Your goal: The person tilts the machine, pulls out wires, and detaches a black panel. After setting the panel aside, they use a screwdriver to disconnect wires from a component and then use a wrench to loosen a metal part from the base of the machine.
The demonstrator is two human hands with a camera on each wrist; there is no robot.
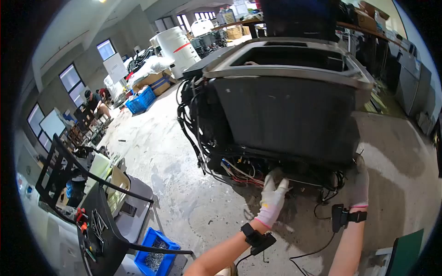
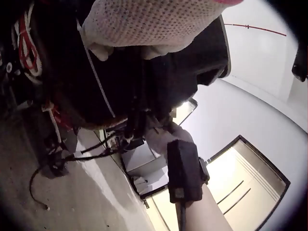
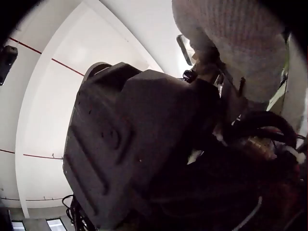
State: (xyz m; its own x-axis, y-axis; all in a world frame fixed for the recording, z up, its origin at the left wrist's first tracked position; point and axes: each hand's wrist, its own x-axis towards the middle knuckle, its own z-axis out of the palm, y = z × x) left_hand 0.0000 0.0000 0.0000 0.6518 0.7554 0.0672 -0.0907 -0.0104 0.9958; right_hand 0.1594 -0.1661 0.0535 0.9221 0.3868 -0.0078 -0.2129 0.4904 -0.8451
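A large dark-grey machine (image 1: pixel 285 119) with an open top frame stands in front of me, its lower front edge raised over a shadowed strip of floor. My left hand (image 1: pixel 273 195), in a white knit glove, grips the bottom edge beside loose red and white wires (image 1: pixel 244 175). Dotted glove fingertips (image 2: pixel 103 50) curl against the dark housing in the left wrist view. At the lower right corner my gloved right hand (image 1: pixel 358 184) holds the machine, fingers partly hidden behind it. Black cables (image 3: pixel 269 125) hang close under that hand in the right wrist view.
Thick black hoses (image 1: pixel 189 119) run down the machine's left side. A black chair (image 1: pixel 99 216) with tools on its seat stands at left, beside a blue bin (image 1: pixel 149 239) of small metal parts. Farther back, a person (image 1: pixel 94 103) sits near a blue crate (image 1: pixel 140 100).
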